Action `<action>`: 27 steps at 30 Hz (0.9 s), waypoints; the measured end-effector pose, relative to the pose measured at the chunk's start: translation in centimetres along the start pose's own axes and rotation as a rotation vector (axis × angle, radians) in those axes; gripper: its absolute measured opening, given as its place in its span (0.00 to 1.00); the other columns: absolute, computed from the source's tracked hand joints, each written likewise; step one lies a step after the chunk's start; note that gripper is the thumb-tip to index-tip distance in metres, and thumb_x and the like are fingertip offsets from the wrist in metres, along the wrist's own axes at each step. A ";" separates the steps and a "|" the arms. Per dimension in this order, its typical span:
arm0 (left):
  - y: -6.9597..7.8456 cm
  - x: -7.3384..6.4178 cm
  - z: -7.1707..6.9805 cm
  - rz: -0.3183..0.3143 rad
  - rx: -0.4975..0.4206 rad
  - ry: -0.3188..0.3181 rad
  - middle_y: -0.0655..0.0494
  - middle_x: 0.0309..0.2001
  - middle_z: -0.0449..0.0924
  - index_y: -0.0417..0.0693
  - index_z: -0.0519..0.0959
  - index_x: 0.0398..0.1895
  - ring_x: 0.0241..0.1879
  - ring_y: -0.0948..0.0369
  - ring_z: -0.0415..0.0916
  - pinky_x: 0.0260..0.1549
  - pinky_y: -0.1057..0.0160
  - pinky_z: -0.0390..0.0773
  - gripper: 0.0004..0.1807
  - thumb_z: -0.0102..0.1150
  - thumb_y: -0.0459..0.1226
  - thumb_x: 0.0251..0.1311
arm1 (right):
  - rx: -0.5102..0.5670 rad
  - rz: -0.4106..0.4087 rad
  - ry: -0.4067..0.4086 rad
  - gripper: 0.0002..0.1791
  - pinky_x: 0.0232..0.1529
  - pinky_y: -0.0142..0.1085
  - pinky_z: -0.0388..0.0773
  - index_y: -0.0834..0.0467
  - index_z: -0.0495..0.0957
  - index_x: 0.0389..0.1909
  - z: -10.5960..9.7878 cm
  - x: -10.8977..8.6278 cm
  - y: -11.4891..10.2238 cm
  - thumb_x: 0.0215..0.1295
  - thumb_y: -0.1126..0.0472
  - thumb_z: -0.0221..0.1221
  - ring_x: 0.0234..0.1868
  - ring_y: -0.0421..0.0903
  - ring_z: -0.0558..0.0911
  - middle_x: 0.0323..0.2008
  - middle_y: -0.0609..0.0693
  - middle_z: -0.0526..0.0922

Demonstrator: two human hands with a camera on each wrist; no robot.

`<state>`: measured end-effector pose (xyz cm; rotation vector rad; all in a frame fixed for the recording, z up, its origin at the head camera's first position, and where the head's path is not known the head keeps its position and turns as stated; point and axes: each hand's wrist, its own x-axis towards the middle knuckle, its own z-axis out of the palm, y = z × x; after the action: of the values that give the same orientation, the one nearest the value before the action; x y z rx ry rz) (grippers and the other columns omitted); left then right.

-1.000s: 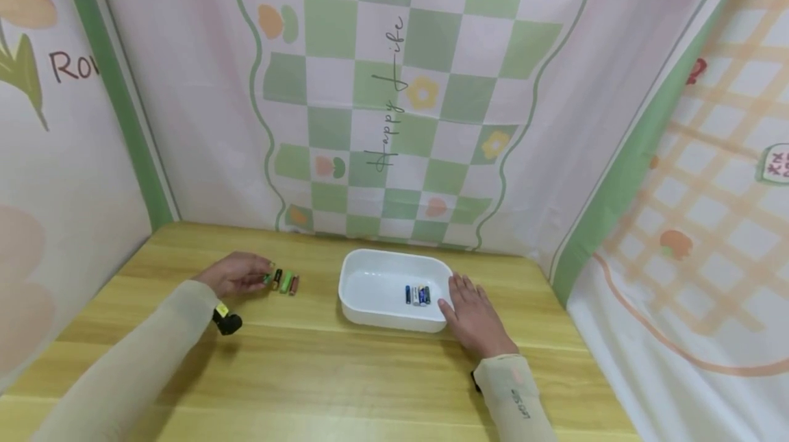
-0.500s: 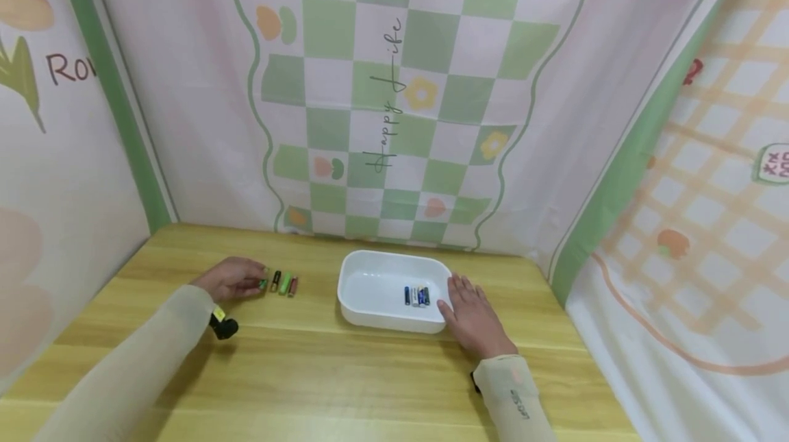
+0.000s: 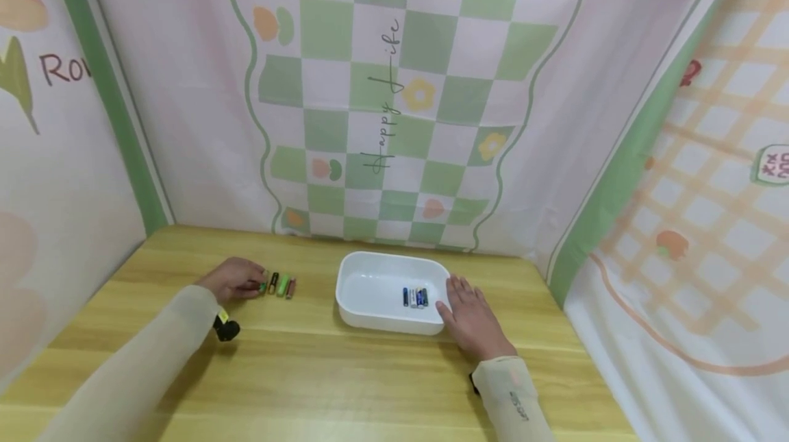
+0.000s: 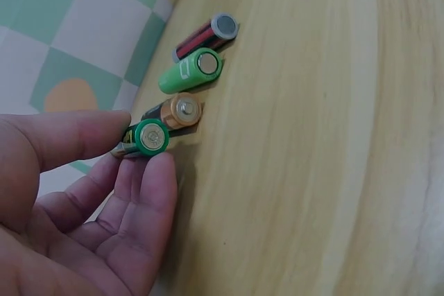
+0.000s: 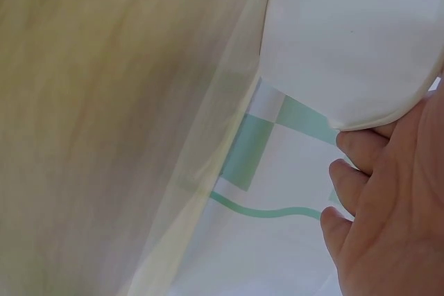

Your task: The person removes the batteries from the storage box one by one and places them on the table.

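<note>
My left hand [image 3: 234,279] is at the left of the table, its thumb and fingers pinching a green battery [image 4: 152,137]. Just beyond that one, a black and copper battery [image 4: 175,110], a light green battery [image 4: 189,71] and a red battery [image 4: 206,35] lie in a row on the wood. A white plastic tray [image 3: 382,323] stands at the middle of the table. Inside it, toward the right end, several batteries [image 3: 416,297] lie side by side. My right hand [image 3: 477,324] rests against the tray's right edge with extended fingers; the right wrist view shows fingertips [image 5: 339,230] beside its wall.
The wooden table [image 3: 345,387] extends toward me in front of the tray. A checkered cloth [image 3: 394,106] hangs along its back edge, and more printed cloth [image 3: 696,236] hangs at the right side.
The left hand stays by the battery row with the green battery, its fingers shifting slightly. The right hand and tray hold their places; the head view has drifted a little.
</note>
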<state>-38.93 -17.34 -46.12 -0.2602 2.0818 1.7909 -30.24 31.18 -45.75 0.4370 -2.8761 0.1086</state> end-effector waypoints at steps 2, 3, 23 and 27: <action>0.0 0.2 0.0 0.005 0.025 0.021 0.46 0.39 0.74 0.31 0.62 0.56 0.31 0.58 0.75 0.35 0.60 0.79 0.28 0.58 0.27 0.50 | 0.000 0.001 0.005 0.38 0.65 0.50 0.43 0.63 0.50 0.65 0.0 0.0 0.0 0.66 0.39 0.28 0.66 0.54 0.48 0.67 0.57 0.49; 0.0 0.3 -0.1 0.006 0.035 0.031 0.46 0.39 0.73 0.32 0.63 0.55 0.31 0.58 0.75 0.35 0.61 0.79 0.28 0.58 0.27 0.49 | 0.000 0.000 0.007 0.38 0.65 0.50 0.43 0.63 0.50 0.65 -0.1 0.0 0.0 0.66 0.39 0.28 0.66 0.54 0.48 0.66 0.57 0.50; -0.4 0.7 -0.1 -0.005 0.142 0.079 0.46 0.38 0.75 0.32 0.68 0.50 0.31 0.58 0.74 0.32 0.62 0.79 0.22 0.60 0.30 0.50 | 0.031 0.009 -0.010 0.38 0.65 0.49 0.42 0.63 0.49 0.66 0.1 -0.2 -0.1 0.66 0.38 0.27 0.66 0.52 0.47 0.67 0.56 0.49; -0.3 0.7 0.1 -0.001 0.151 0.098 0.47 0.35 0.76 0.32 0.70 0.47 0.29 0.59 0.74 0.31 0.63 0.79 0.21 0.60 0.30 0.49 | 0.040 0.012 -0.003 0.38 0.65 0.49 0.43 0.63 0.49 0.66 0.0 -0.2 -0.1 0.66 0.38 0.28 0.66 0.53 0.47 0.67 0.56 0.50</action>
<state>-39.47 -17.21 -46.66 -0.3122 2.2708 1.6406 -30.00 31.12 -45.82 0.4282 -2.8845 0.1676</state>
